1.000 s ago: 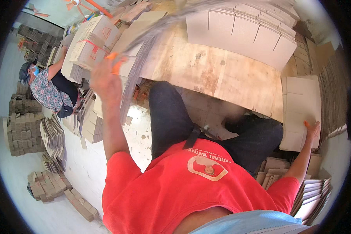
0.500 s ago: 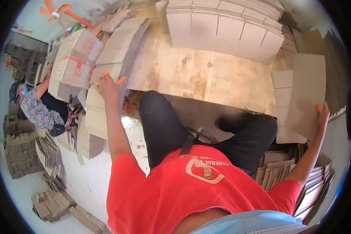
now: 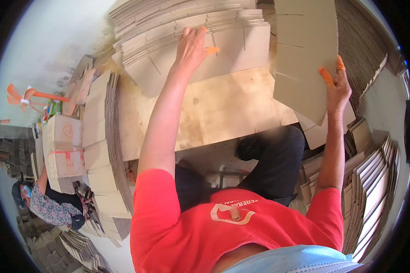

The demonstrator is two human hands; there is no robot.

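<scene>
A row of upright slotted cardboard sheets (image 3: 241,50) stands at the far side of the wooden table. My left hand (image 3: 191,49) reaches its front, fingers bent at the top edge and thumb across the front face, closed on a sheet there. At the right, my right hand (image 3: 338,88) grips the edge of a long cardboard sheet (image 3: 305,54) with slits along its left side, raised and tilted. Orange covers sit on fingertips of both hands. Part of another flat sheet (image 3: 315,135) shows below the raised one.
A wooden tabletop (image 3: 223,104) lies before my knees. Stacked cardboard (image 3: 98,132) and a taped carton (image 3: 64,145) line the left. Bundled sheets (image 3: 366,191) stand low at right. Another person (image 3: 54,204) works at far left, near an orange fan (image 3: 25,98).
My left hand has moved from the left cardboard stack to the upright row at the far side. My right hand has raised its sheet farther up. The view has swung to the right.
</scene>
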